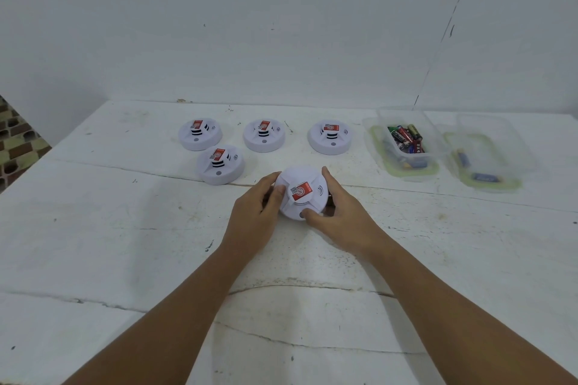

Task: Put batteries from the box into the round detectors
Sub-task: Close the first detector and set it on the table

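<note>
On the white tabletop [125, 244] we note a clear plastic box [406, 137] far right of the held detector [301, 192]. Inside it lies a heap of batteries [406, 138] in mixed red, green, black and gold wrappers; we cannot count them. The box stands on what looks like its own green-rimmed lid [403, 162], and a few blue-wrapped cells show through beneath or beside it; which, we cannot tell. Further right of the held detector sits a second clear box [491, 150], likewise on a green-rimmed lid, with two blue batteries [483, 177] visible in or under it.

Beyond the held detector, toward the wall, stand four other detectors. A row of three: left one [200, 134], middle one [264, 135], right one [330, 137]. A fourth [220, 164] sits nearer, just left of and behind the held one. Each carries a red-and-white sticker on top.

Both forearms reach forward from the near edge. Our left hand [255, 212] grips the held detector's left side, fingers curled round the rim, thumb on its top face. Our right hand [336, 212] grips the right side, fingers wrapped over the far rim, thumb pressed at the near edge. The detector is tilted toward us, sticker up, close above the tabletop; contact underneath is hidden.
</note>
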The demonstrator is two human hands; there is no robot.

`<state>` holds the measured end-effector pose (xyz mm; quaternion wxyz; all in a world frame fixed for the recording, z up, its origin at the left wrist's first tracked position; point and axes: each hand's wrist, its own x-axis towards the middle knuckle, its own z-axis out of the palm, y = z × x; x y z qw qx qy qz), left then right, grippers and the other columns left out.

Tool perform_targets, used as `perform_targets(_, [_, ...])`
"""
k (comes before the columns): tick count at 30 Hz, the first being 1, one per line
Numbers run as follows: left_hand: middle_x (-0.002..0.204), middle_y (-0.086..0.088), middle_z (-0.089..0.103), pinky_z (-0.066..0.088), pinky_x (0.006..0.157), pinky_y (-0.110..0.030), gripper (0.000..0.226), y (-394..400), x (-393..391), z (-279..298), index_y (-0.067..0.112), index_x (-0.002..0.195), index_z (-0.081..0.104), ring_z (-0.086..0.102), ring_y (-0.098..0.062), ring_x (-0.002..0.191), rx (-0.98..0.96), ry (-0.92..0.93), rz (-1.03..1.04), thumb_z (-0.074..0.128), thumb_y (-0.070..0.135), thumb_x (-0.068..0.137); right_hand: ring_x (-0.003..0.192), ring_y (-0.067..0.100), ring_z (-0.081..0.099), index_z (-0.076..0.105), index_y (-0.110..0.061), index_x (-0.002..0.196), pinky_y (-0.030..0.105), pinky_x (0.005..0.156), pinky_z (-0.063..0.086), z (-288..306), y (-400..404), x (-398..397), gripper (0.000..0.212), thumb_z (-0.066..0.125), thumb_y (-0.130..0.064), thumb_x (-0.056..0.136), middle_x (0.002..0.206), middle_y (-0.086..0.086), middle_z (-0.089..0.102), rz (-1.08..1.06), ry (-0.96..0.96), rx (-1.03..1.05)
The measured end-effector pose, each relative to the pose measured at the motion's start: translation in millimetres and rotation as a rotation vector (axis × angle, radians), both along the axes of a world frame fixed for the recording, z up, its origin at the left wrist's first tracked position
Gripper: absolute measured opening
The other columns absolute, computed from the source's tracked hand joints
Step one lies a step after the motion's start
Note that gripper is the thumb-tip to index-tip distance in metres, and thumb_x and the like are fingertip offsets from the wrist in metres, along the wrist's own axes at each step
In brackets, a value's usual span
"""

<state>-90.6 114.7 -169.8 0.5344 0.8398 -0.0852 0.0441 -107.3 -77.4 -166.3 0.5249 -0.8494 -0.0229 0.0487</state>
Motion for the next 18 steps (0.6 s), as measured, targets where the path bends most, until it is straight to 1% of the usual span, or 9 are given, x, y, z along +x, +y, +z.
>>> perform_targets(4, [0.117, 0.019, 0.071, 0.049, 0.086, -0.006, 0.033, 0.2, 0.0, -0.5, 0.030, 0.139, 0.061, 0.062, 0.012, 0.108, 0.008, 0.001, -0.002, 0.048, 0.035, 0.109, 0.128, 0.001, 0.057, 0.008, -0.031, 0.166, 0.031, 0.110, 0.048, 0.0, 0.2, -0.2, 0.102, 0.075, -0.034, 0.090, 0.149, -0.017, 0.052, 0.004, -0.002, -0.001])
perform_targets(6, [0.118, 0.020, 0.071, 0.051, 0.088, -0.009, 0.033, 0.2, 0.5, -0.5, 0.031, 0.140, 0.061, 0.062, 0.011, 0.108, 0.012, 0.001, -0.003, 0.048, 0.035, 0.109, 0.128, 0.001, 0.056, 0.008, -0.031, 0.166, 0.030, 0.110, 0.048, -0.3, -0.2, -0.2, 0.101, 0.075, -0.032, 0.090, 0.149, -0.017, 0.052, 0.004, -0.001, 0.003])
perform_targets(9, [0.117, 0.020, 0.071, 0.050, 0.087, -0.008, 0.032, 0.6, 0.2, -0.9, 0.031, 0.139, 0.061, 0.063, 0.010, 0.108, 0.011, -0.003, -0.005, 0.048, 0.035, 0.110, 0.127, -0.002, 0.056, 0.009, -0.030, 0.166, 0.019, 0.105, 0.048, 1.4, -0.3, -0.3, 0.099, 0.075, -0.026, 0.092, 0.148, -0.018, 0.052, 0.013, 0.007, 0.020])
perform_targets(10, [0.118, 0.020, 0.071, 0.049, 0.086, -0.007, 0.032, 0.7, 0.1, -0.7, 0.030, 0.139, 0.061, 0.063, 0.009, 0.108, 0.011, -0.004, -0.004, 0.048, 0.034, 0.109, 0.127, -0.002, 0.056, 0.009, -0.030, 0.166, 0.018, 0.104, 0.048, 1.4, 0.1, -0.3, 0.099, 0.075, -0.026, 0.092, 0.148, -0.018, 0.052, 0.014, 0.007, 0.024])
perform_targets(13, [0.119, 0.017, 0.072, 0.048, 0.085, -0.006, 0.033, 0.1, -0.7, -0.2, 0.028, 0.139, 0.062, 0.063, 0.009, 0.108, 0.007, -0.005, -0.006, 0.049, 0.034, 0.109, 0.127, -0.002, 0.057, 0.009, -0.031, 0.166, 0.023, 0.107, 0.049, 0.8, 0.0, -0.8, 0.099, 0.075, -0.029, 0.092, 0.148, -0.019, 0.052, 0.010, 0.000, 0.020])
perform_targets(16, [0.118, 0.018, 0.072, 0.048, 0.085, -0.006, 0.034, 0.4, -0.5, 0.2, 0.028, 0.140, 0.062, 0.063, 0.008, 0.107, 0.010, -0.004, -0.005, 0.049, 0.034, 0.109, 0.122, -0.009, 0.057, 0.014, -0.030, 0.165, 0.008, 0.095, 0.048, 1.0, -0.7, -0.7, 0.094, 0.074, -0.026, 0.093, 0.140, -0.024, 0.055, 0.016, 0.000, 0.024])
perform_targets(18, [0.116, 0.018, 0.072, 0.049, 0.085, -0.007, 0.033, 0.2, -0.6, 0.5, 0.029, 0.139, 0.062, 0.063, 0.008, 0.106, 0.015, -0.006, -0.002, 0.048, 0.034, 0.109, 0.124, -0.007, 0.057, 0.012, -0.029, 0.166, 0.005, 0.093, 0.047, 1.5, -0.9, -0.7, 0.096, 0.075, -0.023, 0.093, 0.143, -0.019, 0.055, 0.021, 0.005, 0.024])
